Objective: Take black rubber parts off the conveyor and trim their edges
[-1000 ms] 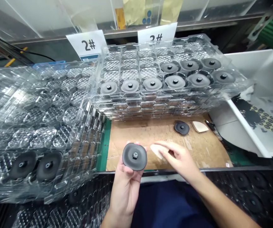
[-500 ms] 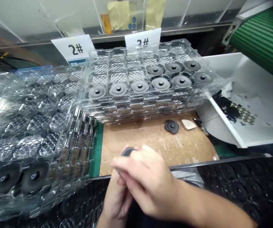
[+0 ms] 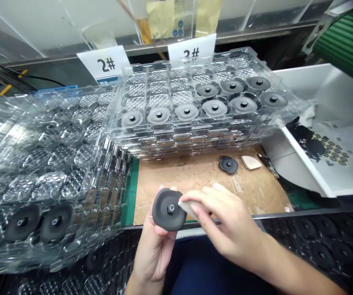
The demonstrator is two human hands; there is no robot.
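- The left hand has its fingers clamped on a black round part, knob up and a bit tilted. This part is the one being worked on, and it looks not done yet.
- The right hand has its thumb and fingers pinched on a small white pad – its tip lies over the part's right edge.
- Just past the right fingers, a loose black part lies on the cardboard on the bench. A cream wedge sits just to the right of it.
- Well left of the left fingers, the left tray stack has two black parts in its near cups.
- Straight ahead of both hands, the front tray stack has nine parts in its top tray: six in the near row, three in the next. The other cups show just clear plastic, so maybe less than half is filled.
- Far right of the right fingers, a white bin holds a dark heap.
- Hard to see: the right fingers cover most of the pad, so I can't tell if it really touches the part. The part hides some left fingers.
- Shine blurs the left trays – I can't count what's inside. The dark trays near the right forearm are dim and cut off.
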